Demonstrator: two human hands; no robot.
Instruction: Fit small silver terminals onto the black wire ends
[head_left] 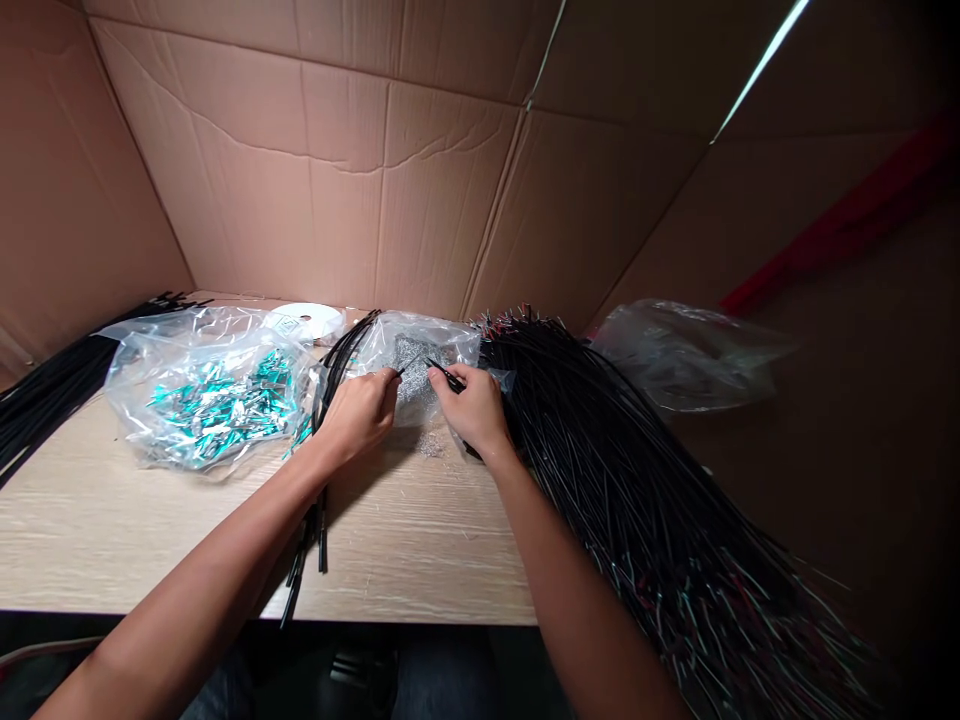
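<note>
My left hand is closed in a pinch on a thin dark piece, whose narrow tip points up and to the right; its kind is too small to make out. Facing it, my right hand grips a slim black pointed tool that looks like tweezers, tip toward the left hand. The two tips are a short gap apart. Just behind them lies a clear plastic bag holding many tiny silvery metal parts. A few such bits are scattered on the wooden table between my wrists.
At left sits a clear bag of teal-and-silver parts, near a white disc. Thin black cables pass under my left wrist. A large black cable bundle fills the right; another lies far left. Cardboard walls enclose the back.
</note>
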